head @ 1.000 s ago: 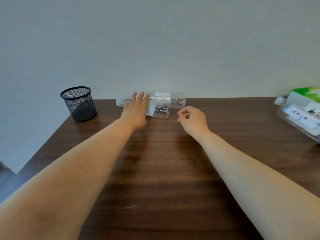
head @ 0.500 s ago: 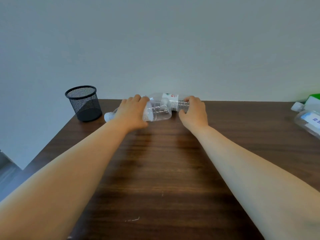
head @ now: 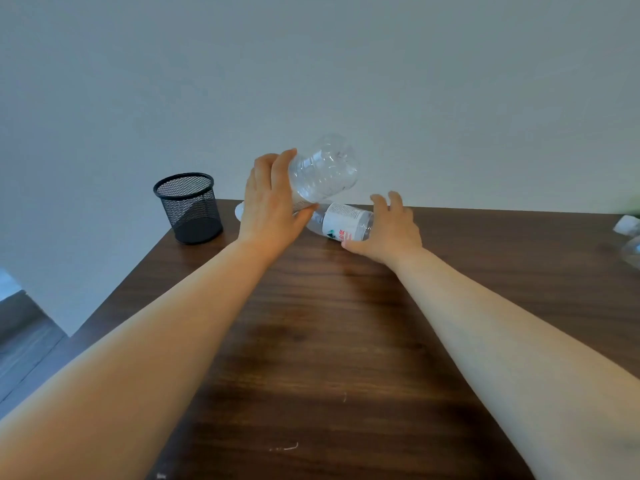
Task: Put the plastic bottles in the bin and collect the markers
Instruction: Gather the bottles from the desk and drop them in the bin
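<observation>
Plain grey wall fills the top of the frame, and a dark brown wooden worktop (head: 329,341) fills the bottom. The left hand (head: 268,206) holds a clear plastic bottle with no label (head: 323,169) up in the air, just above the middle of the frame, with its fingers (head: 282,168) wrapped around it. The right hand (head: 389,228) rests on a second clear plastic bottle with a white label (head: 341,221), which lies on its side on the worktop. Its fingers (head: 384,202) are spread wide over the bottle and are not closed yet.

A black wire mesh cup (head: 188,207) stands at the left. No bin and no markers are in view.

The lifted bottle is smooth and light, so it could slip out if the grip is loose. The lying bottle is round, so it could roll away toward the wall if the right hand pushes it instead of closing on it.

Half a second ago both bottles lay on the worktop with a hand on each. Now the left one is up in the air, and the right hand has opened wider.
</observation>
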Motion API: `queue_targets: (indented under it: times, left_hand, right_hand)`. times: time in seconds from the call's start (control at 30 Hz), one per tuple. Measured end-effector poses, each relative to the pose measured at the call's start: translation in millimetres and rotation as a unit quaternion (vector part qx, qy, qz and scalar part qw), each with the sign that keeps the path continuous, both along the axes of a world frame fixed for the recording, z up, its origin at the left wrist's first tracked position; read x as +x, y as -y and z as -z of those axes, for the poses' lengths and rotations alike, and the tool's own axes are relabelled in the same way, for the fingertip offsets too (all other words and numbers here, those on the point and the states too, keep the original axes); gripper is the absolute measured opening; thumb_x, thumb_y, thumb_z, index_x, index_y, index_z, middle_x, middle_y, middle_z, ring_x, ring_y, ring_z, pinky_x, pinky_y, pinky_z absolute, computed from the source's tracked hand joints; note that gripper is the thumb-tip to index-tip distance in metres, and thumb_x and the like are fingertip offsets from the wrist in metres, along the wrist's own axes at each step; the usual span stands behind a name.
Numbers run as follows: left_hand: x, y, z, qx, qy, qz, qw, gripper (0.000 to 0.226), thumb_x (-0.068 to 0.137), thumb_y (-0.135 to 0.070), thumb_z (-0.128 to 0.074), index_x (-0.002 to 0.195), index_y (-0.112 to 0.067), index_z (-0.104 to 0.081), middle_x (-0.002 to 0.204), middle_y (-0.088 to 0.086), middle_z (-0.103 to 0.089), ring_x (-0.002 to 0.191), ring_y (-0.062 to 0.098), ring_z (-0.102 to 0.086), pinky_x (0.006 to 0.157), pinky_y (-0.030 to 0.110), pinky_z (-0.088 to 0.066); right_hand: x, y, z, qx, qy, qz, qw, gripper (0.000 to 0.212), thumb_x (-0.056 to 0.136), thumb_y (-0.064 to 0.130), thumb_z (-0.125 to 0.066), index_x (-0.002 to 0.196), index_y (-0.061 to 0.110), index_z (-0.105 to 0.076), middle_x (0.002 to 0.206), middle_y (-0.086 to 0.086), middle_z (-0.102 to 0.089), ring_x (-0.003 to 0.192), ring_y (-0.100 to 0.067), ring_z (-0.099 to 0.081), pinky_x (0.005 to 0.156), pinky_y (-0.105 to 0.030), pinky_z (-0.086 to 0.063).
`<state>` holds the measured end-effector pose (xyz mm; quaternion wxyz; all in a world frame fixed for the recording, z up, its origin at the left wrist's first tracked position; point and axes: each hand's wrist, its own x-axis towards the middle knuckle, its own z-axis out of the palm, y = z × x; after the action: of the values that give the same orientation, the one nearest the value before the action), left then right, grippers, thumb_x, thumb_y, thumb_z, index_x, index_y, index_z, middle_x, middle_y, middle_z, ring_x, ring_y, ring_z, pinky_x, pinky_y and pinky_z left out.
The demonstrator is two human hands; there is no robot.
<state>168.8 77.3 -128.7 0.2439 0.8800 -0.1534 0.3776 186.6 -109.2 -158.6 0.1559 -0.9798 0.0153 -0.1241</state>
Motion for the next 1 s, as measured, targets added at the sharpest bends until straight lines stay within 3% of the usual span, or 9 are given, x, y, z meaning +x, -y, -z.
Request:
queue_targets:
  times: [0.17, 0.33, 0.47, 0.53, 0.63, 0.7, 0.8, 0.93, 1.0]
  left_hand:
    - [-26.9, -9.0, -11.2, -0.03, -0.027, 0.02, 0.999, 0.079, 0.066, -0.012, -0.075, 0.134, 0.002, -0.037, 0.129, 0.024, -0.041, 0.115, 0.04, -0.047, 0.097, 0.043, -0.038]
    - [-69.8, -28.6, -35.7, -0.083, -0.028, 0.035, 0.996, 0.08, 0.072, -0.018, -0.072, 0.138, -0.001, -0.03, 0.134, 0.02, -0.034, 0.117, 0.036, -0.048, 0.098, 0.044, -0.043]
    - [-114.7, -61.9, -59.4, -0.11, 0.003, 0.022, 0.994, 0.082, 0.077, -0.025, -0.072, 0.142, -0.007, -0.025, 0.137, 0.013, -0.033, 0.119, 0.028, -0.049, 0.086, 0.024, -0.038]
    - [-138.5, -87.0, -67.2, -0.123, 0.009, 0.009, 0.992, 0.085, 0.078, -0.032, -0.071, 0.144, -0.014, -0.022, 0.139, 0.009, -0.035, 0.119, 0.024, -0.049, 0.086, 0.025, -0.038]
    - [-169.8, -133.1, -70.5, -0.137, -0.002, -0.021, 0.99, 0.089, 0.076, -0.044, -0.071, 0.145, -0.021, -0.02, 0.142, 0.002, -0.041, 0.124, 0.021, -0.048, 0.1, 0.036, -0.042]
    - [-190.8, -166.2, -68.2, -0.154, -0.01, -0.059, 0.986, 0.088, 0.075, -0.047, -0.069, 0.145, -0.023, -0.02, 0.142, 0.0, -0.044, 0.123, 0.021, -0.05, 0.1, 0.042, -0.044]
    - [-223.8, -216.6, -63.3, -0.189, -0.003, -0.111, 0.976, 0.085, 0.077, -0.045, -0.069, 0.143, -0.025, -0.02, 0.14, 0.0, -0.044, 0.118, 0.019, -0.053, 0.096, 0.039, -0.046]
    - [-264.3, -277.9, -55.2, -0.236, 0.009, -0.15, 0.96, 0.082, 0.079, -0.039, -0.069, 0.143, -0.022, -0.02, 0.14, 0.003, -0.041, 0.119, 0.017, -0.05, 0.097, 0.036, -0.046]
    - [-282.6, -305.4, -48.0, -0.249, 0.002, -0.166, 0.954, 0.082, 0.08, -0.035, -0.068, 0.143, -0.021, -0.018, 0.141, 0.005, -0.038, 0.117, 0.012, -0.045, 0.093, 0.028, -0.041]
  right_hand:
    - [-22.3, -13.9, -7.1, 0.023, -0.033, -0.008, 0.999, 0.074, 0.071, 0.04, -0.069, 0.132, 0.016, -0.034, 0.126, -0.009, -0.052, 0.117, -0.032, -0.047, 0.081, -0.038, -0.044]
    - [-63.8, -39.3, -13.3, 0.197, 0.044, 0.029, 0.979, 0.059, 0.078, 0.045, -0.058, 0.124, 0.014, -0.038, 0.12, -0.008, -0.057, 0.105, -0.031, -0.058, 0.077, -0.036, -0.051]
    - [-100.8, -77.3, -28.5, 0.262, 0.08, -0.032, 0.961, 0.063, 0.087, 0.048, -0.052, 0.135, 0.017, -0.028, 0.13, -0.008, -0.053, 0.105, -0.024, -0.06, 0.075, -0.032, -0.05]
    - [-117.0, -105.3, -36.6, 0.274, 0.086, -0.077, 0.955, 0.06, 0.09, 0.047, -0.05, 0.136, 0.017, -0.026, 0.131, -0.008, -0.053, 0.104, -0.024, -0.061, 0.076, -0.033, -0.051]
    - [-139.2, -158.1, -44.0, 0.322, 0.073, -0.146, 0.933, 0.056, 0.09, 0.046, -0.052, 0.134, 0.018, -0.032, 0.128, -0.005, -0.057, 0.104, -0.022, -0.062, 0.082, -0.037, -0.054]
    - [-153.7, -196.7, -44.0, 0.353, 0.052, -0.182, 0.916, 0.054, 0.089, 0.045, -0.056, 0.131, 0.018, -0.037, 0.121, -0.001, -0.059, 0.101, -0.019, -0.063, 0.081, -0.034, -0.054]
    - [-173.6, -252.2, -39.2, 0.403, 0.004, -0.226, 0.887, 0.052, 0.088, 0.04, -0.06, 0.129, 0.015, -0.042, 0.112, 0.003, -0.056, 0.095, -0.013, -0.058, 0.066, -0.017, -0.046]
    - [-191.8, -319.4, -27.7, 0.451, -0.084, -0.247, 0.854, 0.054, 0.086, 0.042, -0.061, 0.129, 0.015, -0.043, 0.123, -0.004, -0.055, 0.104, -0.022, -0.058, 0.082, -0.033, -0.052]
    - [-200.9, -351.8, -23.4, 0.486, -0.191, -0.241, 0.818, 0.052, 0.088, 0.048, -0.055, 0.126, 0.013, -0.044, 0.121, -0.011, -0.058, 0.098, -0.026, -0.061, 0.072, -0.035, -0.054]
